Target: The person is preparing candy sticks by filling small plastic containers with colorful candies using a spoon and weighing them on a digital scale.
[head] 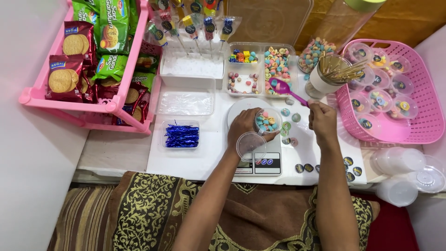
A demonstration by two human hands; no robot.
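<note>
My left hand (244, 124) grips a small clear cup (268, 121) filled with pastel ring-shaped candies, standing on a white kitchen scale (272, 160). A clear round lid (251, 145) rests against the same hand, just below the cup. My right hand (322, 118) holds the handle of a purple spoon (284, 88), whose bowl lies over a clear divided tray (278, 65) of colourful candies. Round stickers (289, 125) lie loose on the white table between the two hands.
A pink basket (418, 125) of filled lidded cups sits at right, a jar of gold sticks (332, 74) beside it. Empty cups and lids (402, 169) stack at lower right. A pink rack (111, 106) of biscuit packets stands left; blue twist ties (181, 135) fill a tray.
</note>
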